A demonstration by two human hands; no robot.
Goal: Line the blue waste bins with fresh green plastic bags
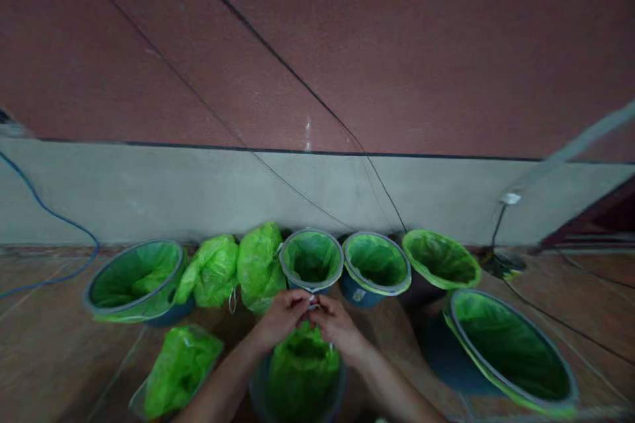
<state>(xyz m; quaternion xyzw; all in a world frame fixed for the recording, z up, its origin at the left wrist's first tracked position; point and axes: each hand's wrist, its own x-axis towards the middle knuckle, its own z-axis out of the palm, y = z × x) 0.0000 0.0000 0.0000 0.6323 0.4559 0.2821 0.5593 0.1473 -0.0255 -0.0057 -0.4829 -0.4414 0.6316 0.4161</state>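
My left hand (285, 318) and my right hand (338, 327) meet in front of me, with their fingers closed in a pinch. Between the fingertips shows a bit of white string (312, 299), blurred. Just below hangs a bright green mesh bag (302, 370), its top gathered up towards my fingers and its lower part inside a bucket (255, 386). A short white end dangles by my right wrist. How the string runs through the bag is hidden by my fingers.
Several green-lined buckets stand along the wall, including one at left (89, 301), one in the middle (311, 232) and a large tilted-looking one at right (570, 380). Filled green bags (260, 264) sit between them; another bag (181, 370) lies nearer left. A blue hose (64, 218) and cables cross the area.
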